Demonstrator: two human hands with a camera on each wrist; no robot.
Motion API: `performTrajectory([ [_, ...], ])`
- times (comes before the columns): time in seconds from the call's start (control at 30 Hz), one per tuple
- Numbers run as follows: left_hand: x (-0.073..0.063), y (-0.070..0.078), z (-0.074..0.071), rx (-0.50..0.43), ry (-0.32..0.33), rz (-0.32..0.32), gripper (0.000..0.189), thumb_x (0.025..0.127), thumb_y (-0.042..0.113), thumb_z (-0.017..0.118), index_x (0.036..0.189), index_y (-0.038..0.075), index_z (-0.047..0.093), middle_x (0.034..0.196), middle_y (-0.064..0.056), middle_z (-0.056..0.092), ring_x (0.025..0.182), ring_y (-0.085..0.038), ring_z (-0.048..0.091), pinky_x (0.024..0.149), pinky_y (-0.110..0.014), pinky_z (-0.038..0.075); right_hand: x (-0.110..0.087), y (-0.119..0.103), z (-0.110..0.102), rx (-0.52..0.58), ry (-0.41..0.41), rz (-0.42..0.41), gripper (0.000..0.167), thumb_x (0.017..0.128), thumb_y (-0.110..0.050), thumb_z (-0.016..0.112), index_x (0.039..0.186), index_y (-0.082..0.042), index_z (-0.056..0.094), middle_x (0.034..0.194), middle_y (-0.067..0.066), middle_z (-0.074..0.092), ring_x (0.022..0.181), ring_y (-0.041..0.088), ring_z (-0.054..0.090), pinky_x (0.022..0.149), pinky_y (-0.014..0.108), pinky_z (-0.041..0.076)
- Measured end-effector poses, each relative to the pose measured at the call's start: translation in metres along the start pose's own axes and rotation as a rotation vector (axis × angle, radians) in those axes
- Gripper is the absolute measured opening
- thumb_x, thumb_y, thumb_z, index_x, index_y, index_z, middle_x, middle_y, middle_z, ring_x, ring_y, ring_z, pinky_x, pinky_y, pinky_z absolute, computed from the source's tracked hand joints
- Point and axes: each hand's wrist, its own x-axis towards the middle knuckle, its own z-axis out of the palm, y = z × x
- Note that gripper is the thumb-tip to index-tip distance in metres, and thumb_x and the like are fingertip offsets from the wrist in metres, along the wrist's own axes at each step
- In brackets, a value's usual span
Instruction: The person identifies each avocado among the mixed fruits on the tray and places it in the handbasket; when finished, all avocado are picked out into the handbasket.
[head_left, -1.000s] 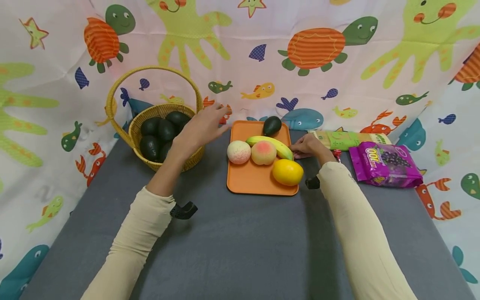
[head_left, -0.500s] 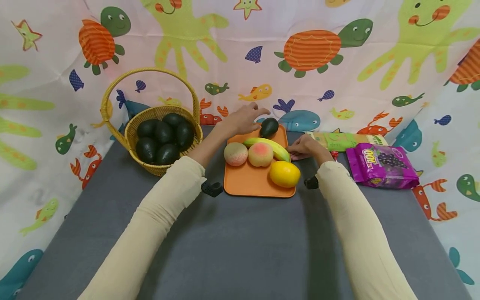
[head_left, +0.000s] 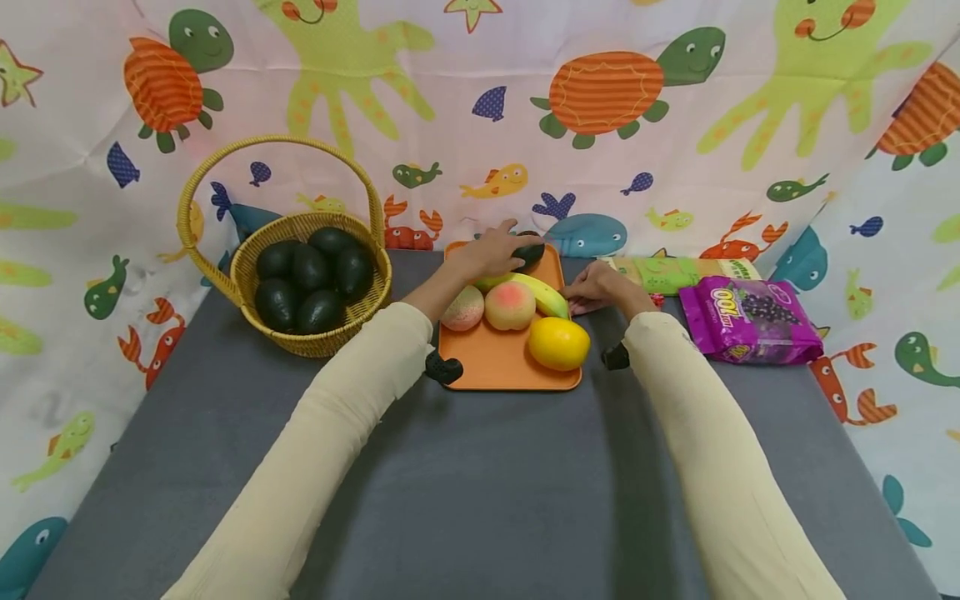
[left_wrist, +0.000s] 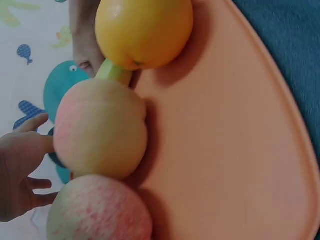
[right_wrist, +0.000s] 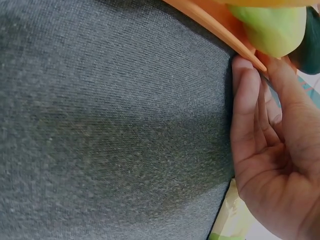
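My left hand point(head_left: 487, 252) reaches over the far left of the orange tray point(head_left: 495, 367), fingers spread around the near side of a dark green avocado point(head_left: 532, 253). In the left wrist view a peach point(left_wrist: 100, 130) partly hides the avocado, so contact is unclear. My right hand point(head_left: 602, 287) pinches the tray's right rim; in the right wrist view the thumb of that hand point(right_wrist: 280, 150) lies over the edge, fingers at its outside. The tray also bears a banana point(head_left: 546, 293), a speckled peach point(head_left: 462, 311) and a round yellow fruit point(head_left: 558, 343).
A yellow wicker basket point(head_left: 360, 321) with a tall handle stands at the left, filled with several avocados point(head_left: 310, 267). To the right lie a green-and-yellow packet point(head_left: 667, 273) and a purple grape-printed bag point(head_left: 753, 321). A printed curtain point(head_left: 450, 92) closes off the back.
My left hand has moved right, from beside the basket to over the tray, and come down at the avocado. My right hand stays on the tray's rim. The head view has shifted slightly.
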Motion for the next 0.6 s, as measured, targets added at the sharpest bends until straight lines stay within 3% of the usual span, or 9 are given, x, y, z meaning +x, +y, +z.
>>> performTrajectory([
  [0.13, 0.002, 0.003, 0.010, -0.027, 0.009, -0.020, 0.054, 0.111, 0.015, 0.051, 0.161, 0.031, 0.042, 0.173, -0.025, 0.017, 0.154, -0.046, 0.037, 0.122, -0.052, 0.041, 0.000, -0.002, 0.003, -0.004, -0.016, -0.007, 0.022, 0.097, -0.021, 0.075, 0.097, 0.001, 0.078, 0.066, 0.003, 0.074, 0.060, 0.011, 0.074, 0.070, 0.025, 0.063],
  [0.27, 0.004, 0.002, 0.015, -0.031, 0.039, -0.037, 0.050, 0.107, 0.000, 0.052, 0.152, 0.021, 0.057, 0.171, -0.023, 0.025, 0.158, -0.041, 0.032, 0.126, -0.048, 0.038, 0.002, -0.002, 0.005, -0.022, -0.028, -0.016, 0.024, 0.097, -0.023, 0.075, 0.102, 0.001, 0.077, 0.068, 0.002, 0.075, 0.062, 0.011, 0.075, 0.074, 0.025, 0.063],
  [0.4, 0.005, 0.001, 0.017, -0.058, 0.101, -0.023, 0.054, 0.101, -0.012, 0.048, 0.145, 0.016, 0.064, 0.169, -0.023, 0.030, 0.157, -0.040, 0.033, 0.125, -0.049, 0.038, 0.003, 0.000, 0.002, -0.064, 0.005, -0.026, 0.026, 0.097, -0.025, 0.075, 0.103, 0.000, 0.076, 0.067, 0.001, 0.074, 0.062, 0.010, 0.075, 0.072, 0.024, 0.062],
  [0.6, 0.003, 0.003, 0.018, -0.097, 0.198, 0.002, 0.054, 0.097, -0.013, 0.053, 0.142, 0.014, 0.066, 0.167, -0.022, 0.035, 0.156, -0.038, 0.034, 0.124, -0.050, 0.039, -0.002, 0.004, -0.005, -0.070, -0.012, -0.043, 0.026, 0.097, -0.026, 0.076, 0.099, -0.001, 0.077, 0.069, 0.001, 0.075, 0.063, 0.010, 0.075, 0.075, 0.025, 0.062],
])
